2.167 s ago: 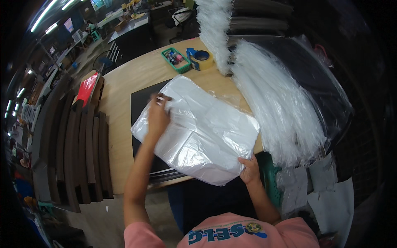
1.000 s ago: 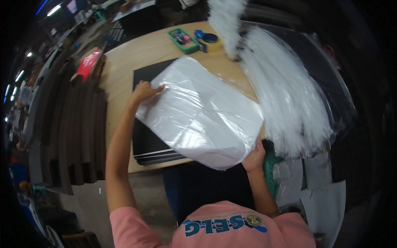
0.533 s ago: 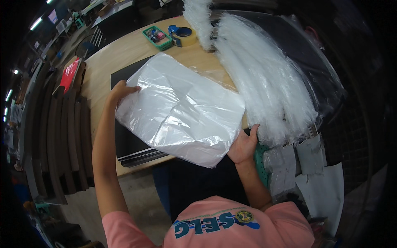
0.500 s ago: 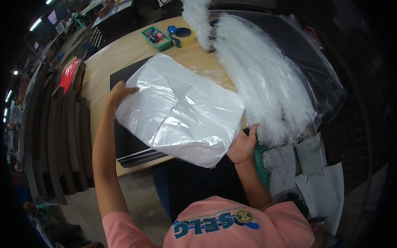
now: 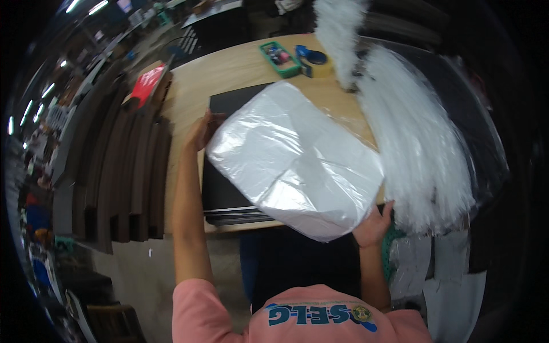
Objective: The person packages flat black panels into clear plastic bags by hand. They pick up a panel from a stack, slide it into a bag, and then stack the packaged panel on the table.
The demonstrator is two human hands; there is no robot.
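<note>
I see a bag (image 5: 303,163) over boards (image 5: 226,186), left hand (image 5: 200,134) at its left edge, grip I can't tell, right hand (image 5: 373,226) at near right corner, thumb apart

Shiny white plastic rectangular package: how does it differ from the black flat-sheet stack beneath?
The white package looks glossy and creased; the black stack, smoother and duller. The package slants over the stack; the stack sits squarer on the pale wooden table. Both look rectangular.

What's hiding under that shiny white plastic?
A flat black stack pokes out beneath the white plastic, on the wooden table. The rest underneath is covered, so I can't tell what's there.
</note>
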